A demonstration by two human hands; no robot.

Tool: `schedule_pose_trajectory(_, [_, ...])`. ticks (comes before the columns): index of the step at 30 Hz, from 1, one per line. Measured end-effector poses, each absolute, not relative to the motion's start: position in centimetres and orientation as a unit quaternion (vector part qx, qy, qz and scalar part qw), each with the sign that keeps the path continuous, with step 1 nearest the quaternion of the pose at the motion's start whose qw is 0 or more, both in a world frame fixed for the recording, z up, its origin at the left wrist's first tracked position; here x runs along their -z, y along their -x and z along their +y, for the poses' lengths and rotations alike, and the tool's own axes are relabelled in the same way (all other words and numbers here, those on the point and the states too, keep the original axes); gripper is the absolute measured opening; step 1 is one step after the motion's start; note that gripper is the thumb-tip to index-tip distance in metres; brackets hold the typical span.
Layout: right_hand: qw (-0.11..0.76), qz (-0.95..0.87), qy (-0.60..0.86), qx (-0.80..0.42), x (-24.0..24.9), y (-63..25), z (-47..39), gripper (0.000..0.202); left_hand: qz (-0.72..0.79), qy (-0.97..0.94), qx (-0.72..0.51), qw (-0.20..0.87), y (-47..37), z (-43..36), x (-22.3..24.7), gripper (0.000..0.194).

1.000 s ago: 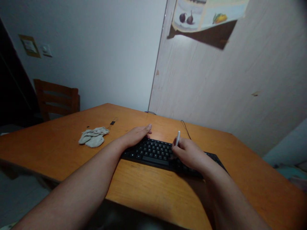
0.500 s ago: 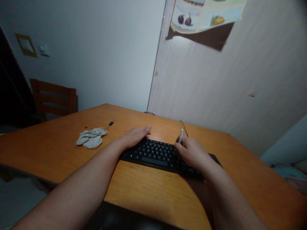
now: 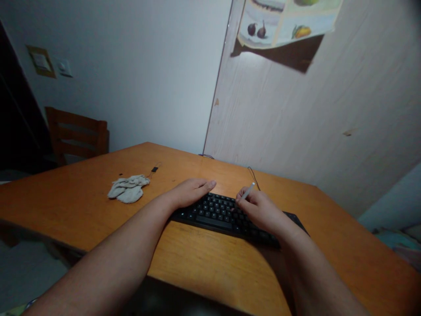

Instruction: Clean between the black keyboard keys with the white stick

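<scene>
A black keyboard [image 3: 213, 221] lies on the wooden table in front of me, its keys facing up. My left hand [image 3: 190, 192] grips its rear left part, palm down, thumb stretched to the right; the other fingers are partly hidden. Over the keys right of the middle, my right hand [image 3: 255, 205] is closed around a slim pale-handled tool [image 3: 249, 190]. This handle slants up to the right, and its working end is low among the keys, too small to make out. The keyboard's right end shows beyond my right wrist.
Crumpled light gloves or cloth [image 3: 129, 189] lie on the table [image 3: 210, 254] at left, near a small black tag [image 3: 154, 169] on a string. A thin dark cable [image 3: 254, 175] runs behind the keyboard. A wooden chair [image 3: 79, 136] stands at the far left, against the wall.
My left hand has shifted slightly right along the keyboard's rear edge. My right hand has turned, so the pale handle leans further right, and its fingers have moved a little left.
</scene>
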State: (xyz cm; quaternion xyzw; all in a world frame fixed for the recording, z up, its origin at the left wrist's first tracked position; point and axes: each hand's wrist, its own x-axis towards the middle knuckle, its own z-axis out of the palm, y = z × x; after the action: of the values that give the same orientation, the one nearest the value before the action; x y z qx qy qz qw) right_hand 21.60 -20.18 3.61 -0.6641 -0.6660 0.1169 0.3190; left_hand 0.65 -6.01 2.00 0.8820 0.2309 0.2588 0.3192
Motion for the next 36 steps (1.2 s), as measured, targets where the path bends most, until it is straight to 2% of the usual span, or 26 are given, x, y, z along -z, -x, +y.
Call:
schedule_pose_trajectory(7, [0.347,-0.651,0.668,-0.104,-4.0,-21.5,-20.3,0.017,0.23,-0.887,-0.256,0.308,-0.5,-6.0,-1.9,0.052])
schedule_pose_trajectory(14, [0.269,-0.685,0.649,-0.194,-4.7,-21.3,-20.9,0.017,0.232,-0.901,-0.233,0.282,-0.6,-5.5,-1.7,0.057])
schedule_pose_trajectory(21, [0.337,-0.666,0.639,-0.185,-4.5,-21.2,-20.8,0.011,0.227,-0.91,-0.226,0.264,-0.6,-5.5,-1.8,0.057])
schedule_pose_trajectory(26, [0.313,-0.681,0.615,-0.244,-4.3,-20.9,-21.0,0.015,0.228,-0.911,-0.225,0.261,-0.6,-5.5,-1.8,0.057])
schedule_pose_trajectory(30, [0.344,-0.658,0.617,-0.262,-4.4,-21.0,-21.1,0.013,0.229,-0.91,-0.226,0.262,-0.6,-5.5,-1.8,0.057])
schedule_pose_trajectory(34, [0.338,-0.649,0.614,-0.295,-4.6,-21.5,-21.0,0.014,0.226,-0.908,-0.228,0.269,-0.6,-5.5,-1.8,0.057])
schedule_pose_trajectory(36, [0.368,-0.632,0.624,-0.276,-4.6,-21.9,-20.8,0.014,0.23,-0.905,-0.229,0.276,-0.5,-5.5,-1.8,0.058])
